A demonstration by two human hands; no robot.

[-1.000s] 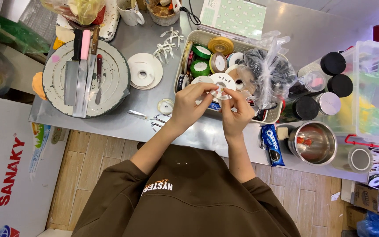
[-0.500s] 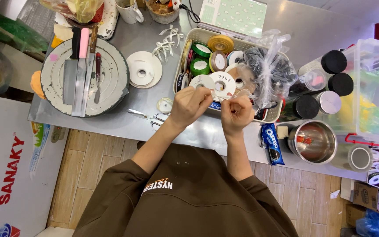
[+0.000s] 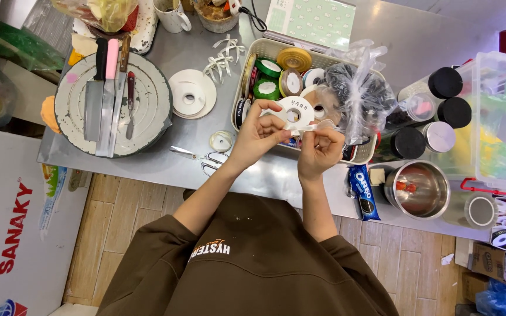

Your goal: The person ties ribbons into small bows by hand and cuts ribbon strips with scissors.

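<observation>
**Both hands on a white ribbon spool**

I see my left hand [image 3: 257,136] gripping the white ribbon spool [image 3: 295,112] above the basket [image 3: 242,82] edge. My right hand [image 3: 321,151] pinches the ribbon end [image 3: 317,126] beside it. Scissors [image 3: 197,157] lie on the surface [image 3: 265,175] near.

— What colours are showing in the basket [image 3: 247,64]?

— Green rolls [image 3: 266,89], a gold roll [image 3: 294,58], and a white spool [image 3: 296,112].

— And around it?

— Black lids [image 3: 445,82] are showing, and a blue packet [image 3: 361,192] is lying on the grey table [image 3: 194,140].
</observation>
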